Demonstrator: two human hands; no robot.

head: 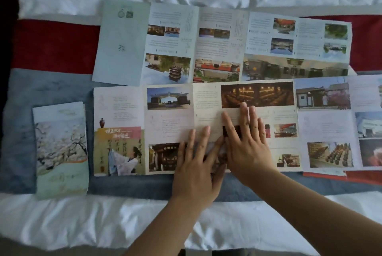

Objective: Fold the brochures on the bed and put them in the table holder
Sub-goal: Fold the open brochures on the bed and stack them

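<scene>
Brochure (169, 127) lies unfolded (photo panels up) under both hands' flat, spread fingers (244, 119).

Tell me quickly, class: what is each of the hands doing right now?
Left hand: open, flat, palm down on the unfolded brochure, gripping nothing.
Right hand: open, fingers spread, pressing flat on the same brochure.
</scene>
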